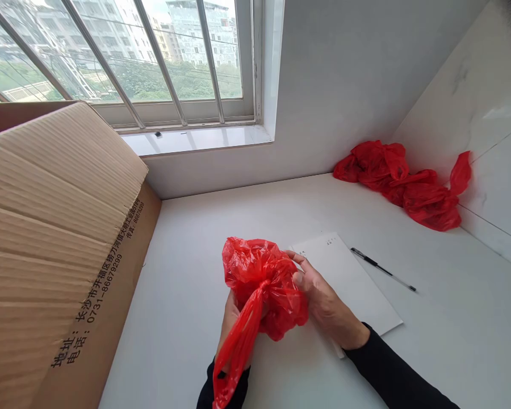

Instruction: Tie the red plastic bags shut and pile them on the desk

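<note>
A knotted red plastic bag [266,284] is held up between my two hands, above the white table. Its twisted handles trail down toward me over my left wrist. My right hand [323,298] grips the bag's right side, thumb on the near face and fingers behind. From below and the left, my left hand [229,318] supports it, its fingers mostly hidden behind the plastic. What the bag contains cannot be made out. Under my right hand lies a white paper pad [344,278] with a little handwriting. A black pen [383,269] rests just right of the pad.
A large open cardboard box [68,250] stands at the left. More red plastic bags [402,182] lie heaped in the far right corner, against the wall. The white table [187,244] meets the wall below a barred window [187,62].
</note>
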The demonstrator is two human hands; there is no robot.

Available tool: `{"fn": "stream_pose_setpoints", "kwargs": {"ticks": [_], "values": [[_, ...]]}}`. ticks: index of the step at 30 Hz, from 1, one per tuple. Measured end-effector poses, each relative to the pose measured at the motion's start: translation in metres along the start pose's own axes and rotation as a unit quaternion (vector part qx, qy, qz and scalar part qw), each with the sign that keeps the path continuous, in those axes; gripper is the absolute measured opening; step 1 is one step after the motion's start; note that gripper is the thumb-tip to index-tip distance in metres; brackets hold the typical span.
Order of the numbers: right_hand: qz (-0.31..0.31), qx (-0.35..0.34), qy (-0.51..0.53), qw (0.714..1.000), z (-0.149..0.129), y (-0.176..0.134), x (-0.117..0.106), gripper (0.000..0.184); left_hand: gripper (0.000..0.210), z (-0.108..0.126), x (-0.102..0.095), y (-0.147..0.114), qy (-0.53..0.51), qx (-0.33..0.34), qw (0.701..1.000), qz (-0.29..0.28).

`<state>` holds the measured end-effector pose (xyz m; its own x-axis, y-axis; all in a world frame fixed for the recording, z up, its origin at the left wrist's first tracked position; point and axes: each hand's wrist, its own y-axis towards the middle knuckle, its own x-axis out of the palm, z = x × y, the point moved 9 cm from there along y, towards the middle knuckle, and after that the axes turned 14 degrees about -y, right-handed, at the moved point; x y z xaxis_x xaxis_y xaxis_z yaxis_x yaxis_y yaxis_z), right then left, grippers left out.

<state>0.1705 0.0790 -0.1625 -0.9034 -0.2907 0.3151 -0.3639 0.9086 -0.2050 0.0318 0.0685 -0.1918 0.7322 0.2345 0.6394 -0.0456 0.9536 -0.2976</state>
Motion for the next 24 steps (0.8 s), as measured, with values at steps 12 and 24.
{"fn": "stream_pose_setpoints", "kwargs": {"ticks": [12, 24], "values": [[0.054, -0.025, -0.074, 0.996, 0.002, 0.001, -0.005, 0.031, 0.029, 0.002, 0.007, -0.006, -0.044, -0.036, 0.998, -0.009], [0.044, -0.054, -0.063, 0.996, -0.011, 0.002, -0.004, 0.036, 0.063, 0.012, 0.016, -0.004, 0.06, 0.006, 0.995, -0.084]]}}
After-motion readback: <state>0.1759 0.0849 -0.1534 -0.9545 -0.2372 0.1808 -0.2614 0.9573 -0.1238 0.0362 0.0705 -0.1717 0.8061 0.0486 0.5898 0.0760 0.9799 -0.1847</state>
